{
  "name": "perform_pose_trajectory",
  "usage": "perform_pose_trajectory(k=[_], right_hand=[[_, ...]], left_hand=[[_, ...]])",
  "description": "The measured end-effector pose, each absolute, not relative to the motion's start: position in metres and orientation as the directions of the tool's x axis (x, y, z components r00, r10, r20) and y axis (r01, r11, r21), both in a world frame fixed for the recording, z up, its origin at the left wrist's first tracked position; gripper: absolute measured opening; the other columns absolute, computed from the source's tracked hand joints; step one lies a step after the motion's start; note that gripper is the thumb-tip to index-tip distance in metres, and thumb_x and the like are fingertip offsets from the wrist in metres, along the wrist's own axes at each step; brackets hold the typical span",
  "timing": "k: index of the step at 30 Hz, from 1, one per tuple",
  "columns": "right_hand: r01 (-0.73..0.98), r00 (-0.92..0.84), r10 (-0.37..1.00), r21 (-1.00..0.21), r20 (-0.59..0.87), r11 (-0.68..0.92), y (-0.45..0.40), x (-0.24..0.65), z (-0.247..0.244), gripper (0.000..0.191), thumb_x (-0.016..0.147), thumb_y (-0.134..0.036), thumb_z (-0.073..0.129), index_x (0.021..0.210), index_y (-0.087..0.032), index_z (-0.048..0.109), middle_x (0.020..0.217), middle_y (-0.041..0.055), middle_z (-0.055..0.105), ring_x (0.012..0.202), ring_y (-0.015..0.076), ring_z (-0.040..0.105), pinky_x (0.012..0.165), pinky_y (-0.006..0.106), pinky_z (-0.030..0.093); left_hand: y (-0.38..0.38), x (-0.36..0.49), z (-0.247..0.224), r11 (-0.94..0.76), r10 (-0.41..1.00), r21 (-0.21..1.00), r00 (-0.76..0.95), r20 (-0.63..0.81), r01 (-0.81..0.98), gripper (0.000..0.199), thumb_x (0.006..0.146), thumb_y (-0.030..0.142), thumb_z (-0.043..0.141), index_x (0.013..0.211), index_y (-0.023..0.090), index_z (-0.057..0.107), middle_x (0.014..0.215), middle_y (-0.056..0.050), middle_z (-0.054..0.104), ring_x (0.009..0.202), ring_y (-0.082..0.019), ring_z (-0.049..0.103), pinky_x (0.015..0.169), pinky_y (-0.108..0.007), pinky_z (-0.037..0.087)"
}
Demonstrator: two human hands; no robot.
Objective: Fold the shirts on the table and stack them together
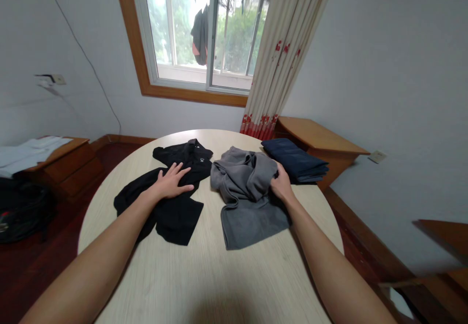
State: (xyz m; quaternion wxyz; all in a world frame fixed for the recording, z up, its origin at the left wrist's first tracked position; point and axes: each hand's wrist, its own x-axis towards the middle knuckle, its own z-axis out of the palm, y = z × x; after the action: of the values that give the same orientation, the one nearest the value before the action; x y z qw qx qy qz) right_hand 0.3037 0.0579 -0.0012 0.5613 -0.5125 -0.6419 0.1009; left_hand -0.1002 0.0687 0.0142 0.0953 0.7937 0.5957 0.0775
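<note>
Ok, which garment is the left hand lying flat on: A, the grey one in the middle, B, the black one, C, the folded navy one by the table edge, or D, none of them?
B: the left hand lies open, palm down, on the black garment, while the right hand grips the grey garment.

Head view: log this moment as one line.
left hand flat on black shirt | right hand gripping grey garment | navy folded cloth beside | round table
</note>
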Motion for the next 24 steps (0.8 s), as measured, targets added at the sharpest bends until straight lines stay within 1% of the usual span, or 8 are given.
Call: perform_pose_trajectory(k=[2,4,9,11,14,18,21,24], right_hand=[[0.606,0.053,0.786,-0.645,0.616,0.465,0.057,0.299,-0.001,0.055,0.075,-0.038,0.064,0.126,-0.017,0.062,0.132,0.0157,0.062,0.124,0.03,0.056,0.111,0.048,0.04],[0.631,-0.014,0.794,-0.611,0.608,0.478,0.057,0.298,0.0,0.056,0.078,-0.037,0.062,0.13,-0.017,0.06,0.135,0.0161,0.06,0.128,0.0299,0.054,0.114,0.048,0.037],[0.632,-0.074,0.813,-0.603,0.578,0.487,0.056,0.307,0.001,0.06,0.083,-0.037,0.062,0.139,-0.017,0.055,0.144,0.0173,0.053,0.136,0.0301,0.047,0.118,0.049,0.033],[0.63,-0.082,0.825,-0.612,0.559,0.477,0.056,0.31,0.0,0.063,0.084,-0.039,0.063,0.141,-0.016,0.053,0.148,0.0181,0.048,0.14,0.0302,0.044,0.12,0.049,0.03],[0.618,-0.088,0.841,-0.633,0.533,0.466,0.058,0.314,-0.002,0.065,0.084,-0.039,0.065,0.143,-0.018,0.052,0.152,0.0175,0.044,0.143,0.0298,0.039,0.122,0.05,0.027],[0.587,-0.102,0.849,-0.658,0.519,0.472,0.058,0.315,-0.001,0.064,0.084,-0.039,0.066,0.144,-0.021,0.052,0.153,0.0147,0.044,0.144,0.0295,0.037,0.123,0.051,0.023],[0.586,-0.125,0.85,-0.653,0.512,0.48,0.058,0.313,-0.001,0.063,0.086,-0.04,0.064,0.144,-0.019,0.052,0.151,0.0153,0.046,0.144,0.0287,0.038,0.123,0.049,0.024],[0.596,-0.139,0.849,-0.642,0.51,0.483,0.06,0.311,-0.002,0.062,0.087,-0.043,0.061,0.143,-0.017,0.052,0.15,0.0167,0.046,0.143,0.0277,0.039,0.123,0.046,0.025]], left_hand=[[0.081,-0.105,0.006,-0.207,0.974,0.218,0.221,-0.04,0.954,0.078,0.09,0.067,0.047,0.157,0.03,0.034,0.169,-0.008,0.012,0.154,-0.039,0.007,0.113,-0.075,0.016],[0.096,-0.111,0.0,-0.145,0.988,0.193,0.152,-0.022,0.97,0.075,0.093,0.067,0.038,0.158,0.03,0.032,0.169,-0.007,0.011,0.154,-0.039,0.006,0.113,-0.076,0.016],[0.147,-0.139,-0.004,-0.031,0.999,0.167,0.027,0.025,0.985,0.078,0.092,0.069,0.035,0.157,0.027,0.036,0.168,-0.009,0.016,0.153,-0.042,0.009,0.111,-0.077,0.016],[0.166,-0.151,-0.005,-0.026,0.998,0.19,0.015,0.058,0.981,0.077,0.09,0.069,0.039,0.155,0.026,0.041,0.167,-0.012,0.021,0.152,-0.044,0.013,0.11,-0.078,0.017],[0.188,-0.168,-0.01,-0.045,0.99,0.265,0.008,0.14,0.963,0.074,0.088,0.072,0.046,0.145,0.025,0.054,0.16,-0.016,0.037,0.148,-0.049,0.022,0.108,-0.08,0.018],[0.211,-0.186,-0.014,-0.137,0.959,0.353,0.035,0.282,0.925,0.077,0.077,0.085,0.052,0.118,0.023,0.069,0.134,-0.012,0.064,0.14,-0.053,0.03,0.101,-0.083,0.022],[0.22,-0.187,-0.001,-0.151,0.952,0.328,0.049,0.301,0.933,0.077,0.072,0.089,0.054,0.101,0.02,0.071,0.118,-0.013,0.069,0.134,-0.052,0.038,0.099,-0.081,0.028],[0.207,-0.161,0.024,-0.185,0.947,0.21,0.117,0.299,0.96,0.065,0.079,0.08,0.057,0.101,0.02,0.071,0.12,-0.014,0.07,0.128,-0.049,0.047,0.102,-0.082,0.024]])
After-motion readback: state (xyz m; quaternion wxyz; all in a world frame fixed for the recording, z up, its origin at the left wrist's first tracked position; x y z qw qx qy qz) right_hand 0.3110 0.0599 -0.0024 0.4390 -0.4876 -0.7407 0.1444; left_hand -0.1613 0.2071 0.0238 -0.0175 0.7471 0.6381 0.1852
